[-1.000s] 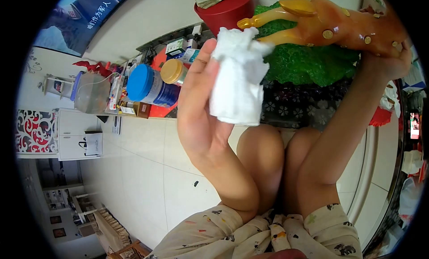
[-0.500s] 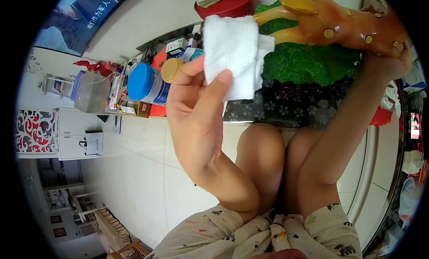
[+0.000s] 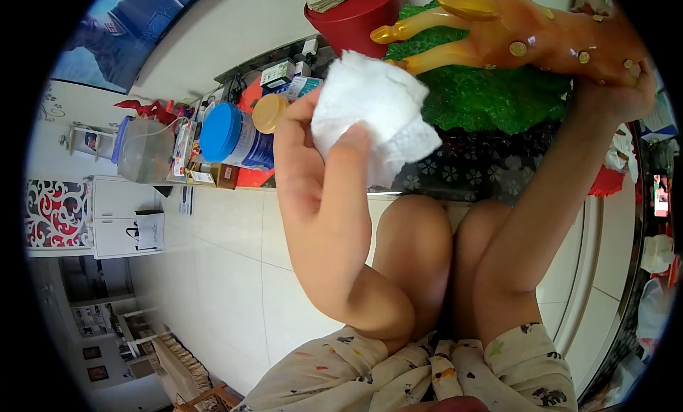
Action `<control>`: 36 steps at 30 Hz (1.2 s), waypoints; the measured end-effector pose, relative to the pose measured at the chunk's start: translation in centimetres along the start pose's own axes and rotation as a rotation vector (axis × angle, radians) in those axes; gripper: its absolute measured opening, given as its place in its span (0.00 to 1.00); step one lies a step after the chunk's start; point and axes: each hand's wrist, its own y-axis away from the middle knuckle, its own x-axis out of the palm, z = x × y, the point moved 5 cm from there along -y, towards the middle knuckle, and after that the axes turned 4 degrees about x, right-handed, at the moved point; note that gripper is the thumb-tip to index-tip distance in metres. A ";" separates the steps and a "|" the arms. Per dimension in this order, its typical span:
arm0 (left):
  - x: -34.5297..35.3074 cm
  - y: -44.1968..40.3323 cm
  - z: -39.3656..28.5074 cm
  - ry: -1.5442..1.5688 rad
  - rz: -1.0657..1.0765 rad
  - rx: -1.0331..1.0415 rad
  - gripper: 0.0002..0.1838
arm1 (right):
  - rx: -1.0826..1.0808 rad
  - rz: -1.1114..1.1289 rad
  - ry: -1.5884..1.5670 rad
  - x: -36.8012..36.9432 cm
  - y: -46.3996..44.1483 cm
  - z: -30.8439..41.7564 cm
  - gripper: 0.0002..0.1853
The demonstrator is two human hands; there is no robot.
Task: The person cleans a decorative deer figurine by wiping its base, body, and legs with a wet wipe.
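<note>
My left hand is closed with a folded white cloth pinched between thumb and fingers. The cloth's upper right side lies beside or over the tip of a golden limb of a glossy orange figurine; I cannot tell whether they touch. Coin-like discs dot the figurine, which lies over a green, leafy-looking piece. At the far right my right hand grips the figurine's end, with its fingers partly hidden behind it.
A red round container with papers on top stands behind the cloth. To the left are a blue-lidded tub, a gold-lidded jar and small boxes. A dark flowered surface lies beneath the figurine, above my knees.
My left hand has turned and the cloth has tilted, its lower corner now pointing right. More of the red container and the figurine's limb tips shows. My right hand keeps its place.
</note>
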 end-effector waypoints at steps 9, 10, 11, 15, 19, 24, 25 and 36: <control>0.7 -0.5 1.0 -0.329 0.207 0.157 0.11 | -0.012 0.049 -0.049 -1.3 -1.1 -0.6 0.39; 1.1 -0.4 1.0 -0.381 0.213 0.224 0.11 | -0.012 0.051 -0.051 -1.2 -1.0 -0.6 0.39; 1.5 -0.4 1.2 -0.434 0.220 0.291 0.12 | -0.015 0.051 -0.052 -1.0 -1.0 -0.6 0.39; 2.6 0.1 1.8 -0.401 0.296 0.194 0.12 | -0.025 0.054 -0.053 -0.9 -0.9 -0.5 0.39; 2.9 0.5 1.7 -0.396 0.318 0.068 0.12 | -0.033 0.051 -0.032 -0.9 -1.2 -0.4 0.40; 2.6 -0.3 2.1 -0.489 0.372 0.240 0.11 | -0.144 0.474 -0.399 0.0 0.4 -0.4 0.24; 2.6 -0.4 2.3 -0.449 0.369 0.197 0.11 | -0.135 0.494 -0.404 -0.1 0.1 -0.5 0.25; 3.2 -0.9 2.2 -0.417 0.267 0.319 0.08 | -0.040 0.458 -0.458 0.1 0.6 -0.4 0.26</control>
